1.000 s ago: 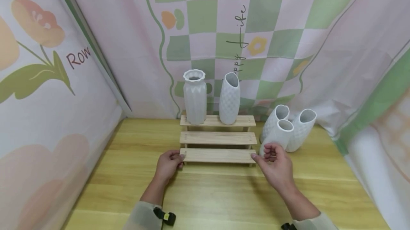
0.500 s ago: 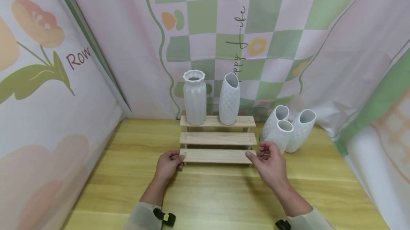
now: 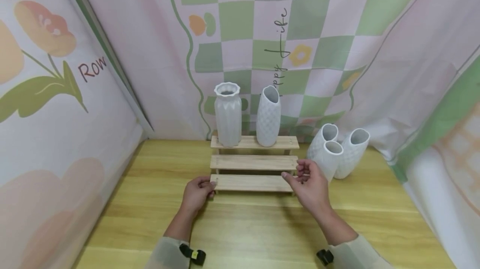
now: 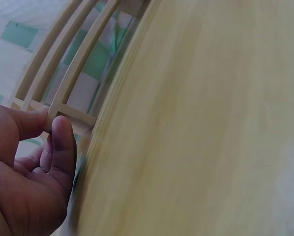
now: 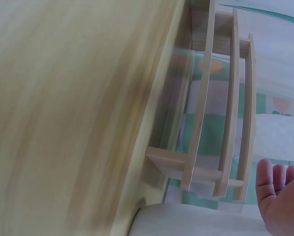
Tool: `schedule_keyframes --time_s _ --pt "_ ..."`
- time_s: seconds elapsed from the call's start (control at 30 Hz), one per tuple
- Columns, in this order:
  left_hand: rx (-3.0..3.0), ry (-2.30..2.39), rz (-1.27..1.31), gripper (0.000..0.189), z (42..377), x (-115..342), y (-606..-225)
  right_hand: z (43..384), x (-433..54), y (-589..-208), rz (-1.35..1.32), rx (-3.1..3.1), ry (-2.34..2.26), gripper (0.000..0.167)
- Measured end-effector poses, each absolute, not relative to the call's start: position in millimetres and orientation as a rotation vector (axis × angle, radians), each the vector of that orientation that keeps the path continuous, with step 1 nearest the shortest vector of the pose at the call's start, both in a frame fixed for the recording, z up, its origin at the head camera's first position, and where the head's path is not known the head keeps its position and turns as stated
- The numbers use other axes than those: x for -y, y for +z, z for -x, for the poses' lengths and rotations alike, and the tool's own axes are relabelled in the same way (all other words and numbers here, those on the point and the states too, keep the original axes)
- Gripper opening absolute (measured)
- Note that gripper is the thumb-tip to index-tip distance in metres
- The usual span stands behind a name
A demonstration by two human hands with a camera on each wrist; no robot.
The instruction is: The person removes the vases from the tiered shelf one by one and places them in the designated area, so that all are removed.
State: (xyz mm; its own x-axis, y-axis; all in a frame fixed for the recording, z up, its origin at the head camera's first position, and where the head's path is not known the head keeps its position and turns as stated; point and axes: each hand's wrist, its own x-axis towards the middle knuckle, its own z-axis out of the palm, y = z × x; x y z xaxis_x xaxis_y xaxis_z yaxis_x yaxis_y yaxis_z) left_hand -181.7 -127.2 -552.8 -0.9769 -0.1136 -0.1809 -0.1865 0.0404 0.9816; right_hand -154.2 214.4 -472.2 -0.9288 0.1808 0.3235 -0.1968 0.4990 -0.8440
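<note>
A three-tier wooden shelf stand (image 3: 253,183) stands on the table. My left hand (image 3: 196,194) pinches the left end of its lowest board between thumb and fingers, as the left wrist view confirms. My right hand (image 3: 312,190) hovers by the right end, fingers loosely bent and holding nothing; in the right wrist view these fingers (image 5: 266,179) are apart from the boards. On the top board stand a white fluted vase (image 3: 228,121) with a wavy rim and a white diamond-textured vase (image 3: 268,123) with a slanted mouth.
Several white vessels share the table: a smooth-looking vase (image 3: 330,163) in front, a textured vase (image 3: 318,146) behind it and another vase (image 3: 351,156) to the right. A patterned curtain (image 3: 236,19) hangs behind the wooden table (image 3: 240,227); a printed cloth wall (image 3: 45,156) borders the left.
My right hand has left the right end of the lowest board and moved left and slightly up over it. The left hand keeps its pinch; stand and vases have stayed put.
</note>
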Motion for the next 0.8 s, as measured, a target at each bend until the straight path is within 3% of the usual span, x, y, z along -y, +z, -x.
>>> schedule_keyframes --time_s 0.8 --pt "-2.253 2.099 0.312 0.038 180 129 -553 185 -199 -467 -0.022 2.336 1.497 0.060"
